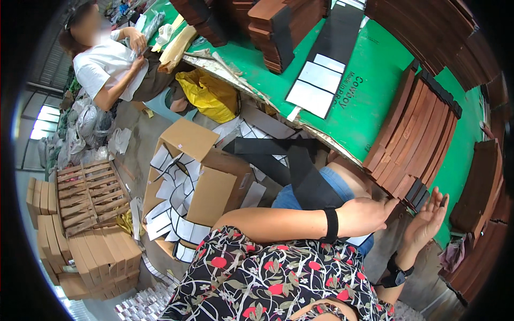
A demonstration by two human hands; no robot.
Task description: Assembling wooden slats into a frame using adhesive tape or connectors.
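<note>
A row of reddish-brown, wood-coloured strips (412, 134) stands packed side by side at the table's near right edge, with black ends. My left hand (367, 214) is at the near end of this row, its index finger stretched towards the strips and the other fingers partly bent. No held thing shows in it. Beside the black near ends, my right hand (426, 222) is raised with its fingers spread, holding nothing. Long black strips (308, 179) hang over my lap. White sheets with black borders (316, 88) lie on a black panel (340, 32) on the table.
More brown stacks stand on the green tabletop (364, 104), at the back (270, 32) and right (476, 192). Left of me is an open cardboard box (217, 184) of white black-edged pieces. A yellow bag (209, 93), wooden pallet (91, 195), stacked cartons (101, 257) and a seated person (110, 72) are further left.
</note>
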